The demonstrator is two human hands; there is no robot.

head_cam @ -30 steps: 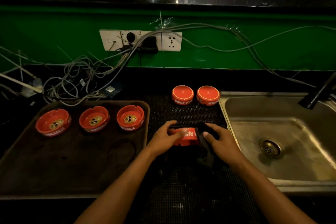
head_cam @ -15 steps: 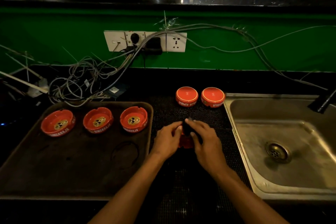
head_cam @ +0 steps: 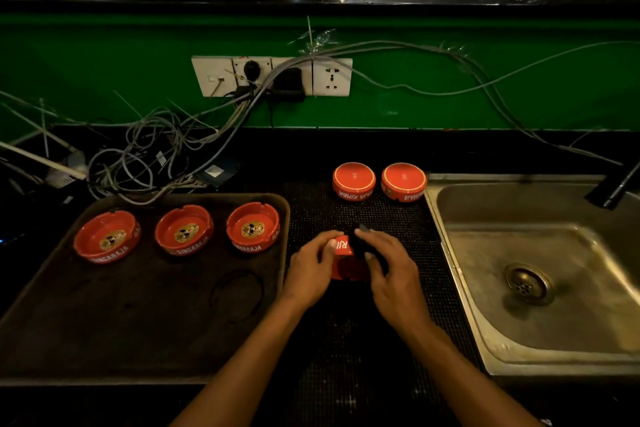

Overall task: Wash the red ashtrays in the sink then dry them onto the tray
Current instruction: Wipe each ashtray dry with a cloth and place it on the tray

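Between both hands, over the black studded rubber mat [head_cam: 346, 340], sits a round red ashtray [head_cam: 344, 262] w/ white lettering on its side, tipped on edge so the side wall faces up. Left hand [head_cam: 311, 269] grips its left side, fingers curled round the rim. Right hand [head_cam: 391, 270] holds a small dark cloth [head_cam: 360, 241] pressed vs. the ashtray's right side, fingers bent over it; cloth shape mostly hidden.

Just beyond the fingertips, 2 more red ashtrays stand upside down on the mat, side by side, nearly touching: inverted ashtray A [head_cam: 354, 180] and inverted ashtray B [head_cam: 403, 181], flat glossy bases up, thin pale ring near the edge.

Left of the left hand lies a dark, worn rectangular tray [head_cam: 145, 315] w/ rounded corners. Along its far side, 3 ashtrays sit upright in a row, apart from each other: tray ashtray 1 [head_cam: 107, 236], tray ashtray 2 [head_cam: 184, 229], tray ashtray 3 [head_cam: 252, 226], each w/ notched rim and gold emblem in the bowl.

Right of the right hand, a stainless steel sink [head_cam: 554, 340], dull and streaked, w/ round drain [head_cam: 526, 284]. Black faucet [head_cam: 616, 184] at its far right corner.

Farther back: tangled grey cables [head_cam: 149, 156], white wall sockets [head_cam: 273, 76] on a green wall [head_cam: 450, 107].
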